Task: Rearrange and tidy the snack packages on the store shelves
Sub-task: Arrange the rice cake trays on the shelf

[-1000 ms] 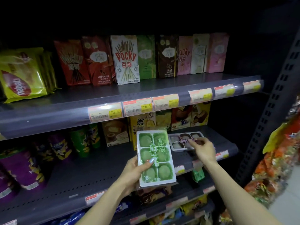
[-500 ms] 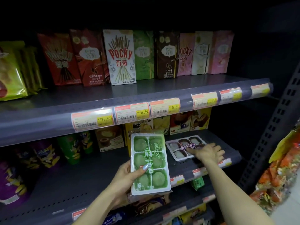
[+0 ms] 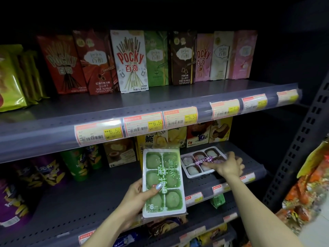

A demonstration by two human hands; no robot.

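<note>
Left hand (image 3: pixel 138 198): closed around the left long edge of the green mochi tray (image 3: pixel 162 182); the thumb is laid across the front film, its painted nail near the middle of the pack, while the other fingers are hidden behind it.
Green mochi tray: held upright and slightly tilted in front of the middle shelf (image 3: pixel 99 195), clear of the shelf surface; six green pieces are seen in two columns under white lettering.
Right hand (image 3: pixel 227 165): laid palm-down with the fingers spread and lightly curled over the right end of the purple mochi tray (image 3: pixel 199 163); the fingertips are pressed on its top film. Whether the tray's far edge is pinched cannot be told.
Purple mochi tray: lying flat on the middle shelf, near the front lip and toward the right end, just right of the held green tray; pale pieces are visible in dark cups.
Upper shelf (image 3: pixel 160 97): a row of upright Pocky boxes (image 3: pixel 130 61) is standing toward the back; yellow-green bags (image 3: pixel 12 81) are at the far left.
Price labels (image 3: pixel 142 125): fixed along the front rail of the upper shelf, several marked 6.50.
Middle shelf, rear: cake boxes (image 3: pixel 208 132) are lined up behind both trays; green canisters (image 3: pixel 80 163) and purple bags (image 3: pixel 12 196) are set to the left.
Lower shelves: only partly visible beneath the forearms, contents blurred.
</note>
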